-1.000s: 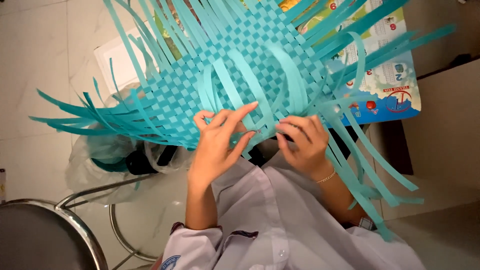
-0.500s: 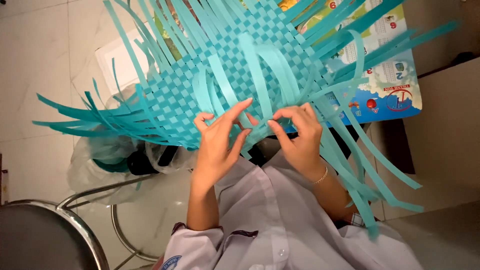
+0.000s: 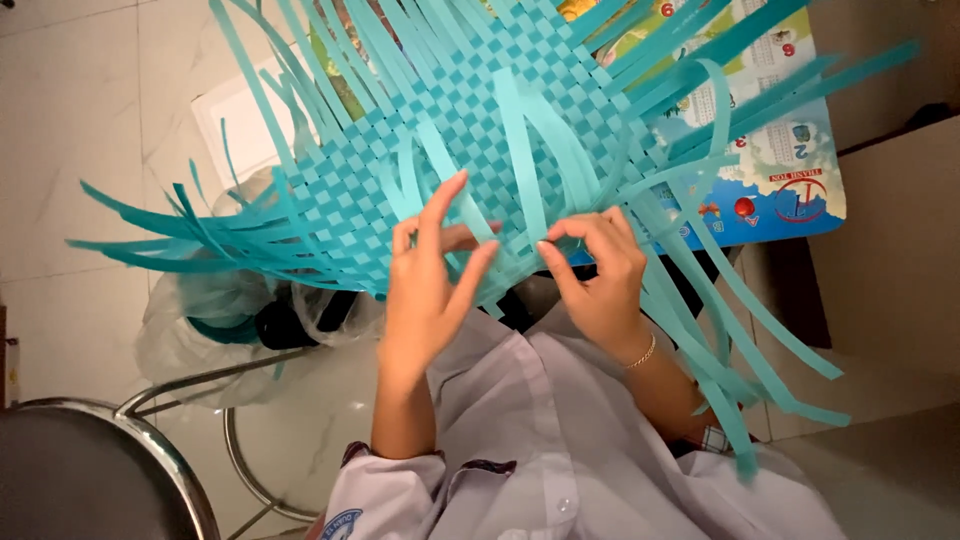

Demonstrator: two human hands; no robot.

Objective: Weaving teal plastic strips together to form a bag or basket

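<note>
Head view, looking down over my chest: I am holding a woven mat [image 3: 470,140] of teal paper strips up in front of me, its finished checkered part lying above and beyond both hands, its loose ends fanning out to every side. My left hand [image 3: 430,290] is resting against the lower edge of the weave, fingers spread and pointing upward, with the thumb and forefinger closing on a loose strip [image 3: 440,165] that is curling up over the mat. My right hand [image 3: 600,270] is sitting just beside it, near the middle of the lower edge, with the fingers curled and pinching the foot of another upright strip [image 3: 520,150]. The two hands are near each other but not touching. Long free strips [image 3: 720,330] are hanging down past my right wrist, where a thin gold bracelet [image 3: 642,355] is showing. Beyond the mat a colourful printed poster [image 3: 770,190] is lying on the pale tiled floor [image 3: 70,130]. Below the left part of the mat a clear plastic bag [image 3: 200,330] is sitting beside the chrome frame of a stool [image 3: 90,470]. My white shirt [image 3: 560,450] is filling the bottom of the view.
</note>
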